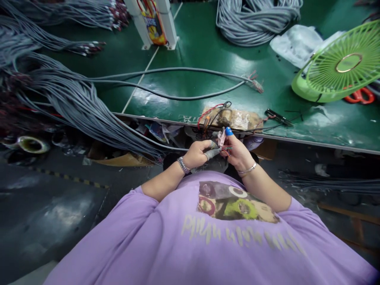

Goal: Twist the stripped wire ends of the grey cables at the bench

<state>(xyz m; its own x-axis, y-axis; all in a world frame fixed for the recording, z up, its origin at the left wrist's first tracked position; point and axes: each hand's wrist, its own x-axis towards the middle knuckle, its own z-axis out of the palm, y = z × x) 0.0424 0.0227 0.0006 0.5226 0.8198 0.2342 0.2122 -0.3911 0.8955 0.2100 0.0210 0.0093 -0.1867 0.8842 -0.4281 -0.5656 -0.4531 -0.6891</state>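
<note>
My left hand [196, 154], with grey covers on the thumb and a finger, is closed on the end of a grey cable [154, 143]. Thin red and green wires [227, 149] fan out from that end towards my right hand [240, 154]. With a blue cover on its thumb, my right hand pinches the wires. A small pinkish-white piece [221, 138] stands between the two hands; its kind is not clear. Just beyond my fingers, a tape-wrapped board [246, 118] with red and black leads lies along the bench edge.
A thick bundle of grey cables [74, 99] hangs over the green bench [190, 47] on the left. Two cable ends [178, 97] lie across the bench. To the right are a green fan [344, 63], red-handled scissors [360, 95] and a black tool [278, 117]. A coiled cable [252, 23] lies behind.
</note>
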